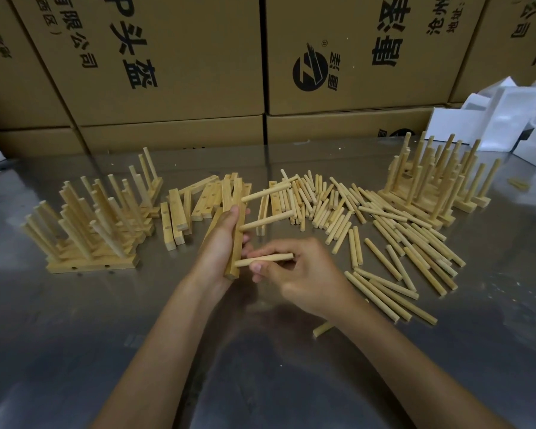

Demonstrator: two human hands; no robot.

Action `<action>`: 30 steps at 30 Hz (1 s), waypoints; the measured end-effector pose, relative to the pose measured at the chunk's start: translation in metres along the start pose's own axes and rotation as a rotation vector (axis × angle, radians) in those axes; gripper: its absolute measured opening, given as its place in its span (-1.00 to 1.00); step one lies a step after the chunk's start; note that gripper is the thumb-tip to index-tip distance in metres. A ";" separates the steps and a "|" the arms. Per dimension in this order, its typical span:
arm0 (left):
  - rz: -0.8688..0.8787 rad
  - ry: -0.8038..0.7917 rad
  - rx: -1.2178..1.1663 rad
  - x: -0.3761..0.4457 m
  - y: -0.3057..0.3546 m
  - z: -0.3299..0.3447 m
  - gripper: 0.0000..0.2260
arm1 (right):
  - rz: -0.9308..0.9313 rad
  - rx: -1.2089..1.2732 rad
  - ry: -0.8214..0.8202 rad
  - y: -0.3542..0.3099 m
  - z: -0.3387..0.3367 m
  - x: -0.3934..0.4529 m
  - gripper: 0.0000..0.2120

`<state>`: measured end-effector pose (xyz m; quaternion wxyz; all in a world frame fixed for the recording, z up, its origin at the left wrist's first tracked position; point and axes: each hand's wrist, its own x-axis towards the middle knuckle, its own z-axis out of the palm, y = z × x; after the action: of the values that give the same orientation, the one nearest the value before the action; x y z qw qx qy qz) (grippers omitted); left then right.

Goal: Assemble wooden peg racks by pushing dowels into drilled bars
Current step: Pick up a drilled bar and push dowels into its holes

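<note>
Nearest, just this side of the bar [237, 243]: right hand [294, 274], fingers curled round a dowel [265, 260], its left tip set against the bar's lowest hole, whether seated or only started impossible to tell. Left of that dowel, left hand [220, 243] wrapped round the bar, holding it on end and tilted above the metal table [260, 366]. Higher up the same bar, two pegs [265, 222] already in, sticking out to the right. By the look of it, this rack at its third and perhaps last peg.

Right of the bar, flat on the table: a wide scatter of loose dowels [384, 243], dozens not yet used. Just behind the bar, a small heap of drilled bars without pegs [205, 199], holes showing. Plenty of material left, then, and many racks to go.

Further out, left of the bar: a stack of finished racks [90, 230], pegs pointing up. Far right of the bar, beyond the loose dowels: a second stack of finished racks [433, 187]. Roughly a good share done, judging by the two stacks against the remaining parts.

Behind everything, past the table's far edge: a wall of cardboard boxes [183, 57], and at far right white foam pieces [514, 119].
</note>
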<state>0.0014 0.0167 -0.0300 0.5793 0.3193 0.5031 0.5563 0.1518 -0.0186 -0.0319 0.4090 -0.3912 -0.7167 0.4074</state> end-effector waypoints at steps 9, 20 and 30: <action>0.111 0.032 -0.008 0.005 -0.003 0.002 -0.64 | 0.039 0.162 0.032 0.004 0.007 0.002 -0.92; 0.073 0.090 -0.289 0.004 -0.009 0.011 -0.69 | 0.288 0.108 0.059 0.010 0.022 0.005 -0.70; 0.028 -0.025 -0.247 0.012 -0.016 0.000 -0.61 | 0.122 -0.115 0.260 0.008 -0.011 0.012 -0.88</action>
<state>0.0046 0.0253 -0.0476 0.6126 0.2596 0.4190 0.6178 0.1595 -0.0023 -0.0325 0.4497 -0.5061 -0.6549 0.3358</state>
